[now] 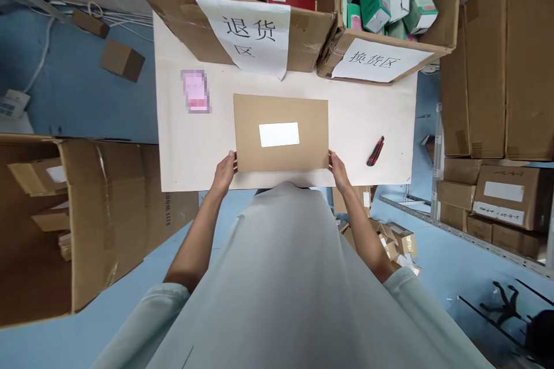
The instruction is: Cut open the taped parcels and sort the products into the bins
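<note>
Cardboard parcel (280, 132) with a white label (279, 134) lies flat at the near edge of the pale table (190, 144). Left hand (225, 173) and right hand (338, 170) grip its near corners, fingers curled. Red utility knife (375, 151) lies right; two labelled cartons (242, 6) stand far.

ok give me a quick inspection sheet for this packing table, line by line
surface: pale table, top partly bare
job's things: flat brown parcel with a white label, lying near the front edge
clutter: red and black utility knife to the right of the parcel; a blurred pink item to its left
grippers: left hand and right hand each grip a near corner of the parcel
cables: white cables on the floor, far left
surroundings: two open cartons with paper signs, one of books, one of green boxes; more cartons on the floor and on shelves
</note>
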Action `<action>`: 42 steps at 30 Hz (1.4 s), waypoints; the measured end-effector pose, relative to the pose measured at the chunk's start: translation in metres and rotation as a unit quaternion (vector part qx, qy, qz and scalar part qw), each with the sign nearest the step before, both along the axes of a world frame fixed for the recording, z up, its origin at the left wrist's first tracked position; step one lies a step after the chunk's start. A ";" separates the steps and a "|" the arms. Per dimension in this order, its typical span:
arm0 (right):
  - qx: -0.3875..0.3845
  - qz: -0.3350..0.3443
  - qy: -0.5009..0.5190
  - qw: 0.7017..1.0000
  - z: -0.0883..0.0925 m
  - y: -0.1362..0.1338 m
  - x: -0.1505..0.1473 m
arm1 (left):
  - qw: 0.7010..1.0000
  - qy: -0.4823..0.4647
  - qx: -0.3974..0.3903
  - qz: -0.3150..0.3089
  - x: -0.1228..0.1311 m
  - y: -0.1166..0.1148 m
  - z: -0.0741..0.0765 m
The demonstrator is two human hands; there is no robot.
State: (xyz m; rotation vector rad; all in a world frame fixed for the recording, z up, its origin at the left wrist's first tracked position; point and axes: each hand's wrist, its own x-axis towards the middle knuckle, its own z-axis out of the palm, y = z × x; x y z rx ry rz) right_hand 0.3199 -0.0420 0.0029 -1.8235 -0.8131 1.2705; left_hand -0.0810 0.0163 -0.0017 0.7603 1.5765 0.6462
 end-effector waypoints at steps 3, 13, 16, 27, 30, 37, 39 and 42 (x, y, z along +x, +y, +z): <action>-0.051 -0.010 0.071 0.996 -0.007 -0.022 -0.002 | 1.000 0.014 -0.026 0.009 -0.001 -0.021 -0.008; -0.024 -0.042 0.057 0.997 0.008 -0.018 0.000 | 0.997 0.066 0.029 0.007 0.009 -0.025 0.002; 0.026 -0.025 0.020 0.999 0.034 -0.005 0.004 | 0.995 0.065 0.071 0.021 0.010 -0.017 0.019; 0.134 0.006 -0.073 0.988 0.092 0.040 0.018 | 0.978 0.049 0.204 0.016 0.023 0.019 0.079; 0.148 0.018 -0.077 0.986 0.082 0.041 0.017 | 0.979 0.044 0.200 0.019 0.024 0.017 0.070; 0.170 0.023 -0.123 0.978 0.061 0.052 0.016 | 0.967 0.076 0.244 0.005 0.034 0.020 0.068; 0.175 0.019 -0.111 0.978 0.054 0.054 0.026 | 0.963 0.081 0.259 -0.005 0.044 0.021 0.079; 0.167 -0.010 -0.111 0.980 0.044 0.055 0.054 | 0.957 0.055 0.284 -0.022 0.067 0.018 0.103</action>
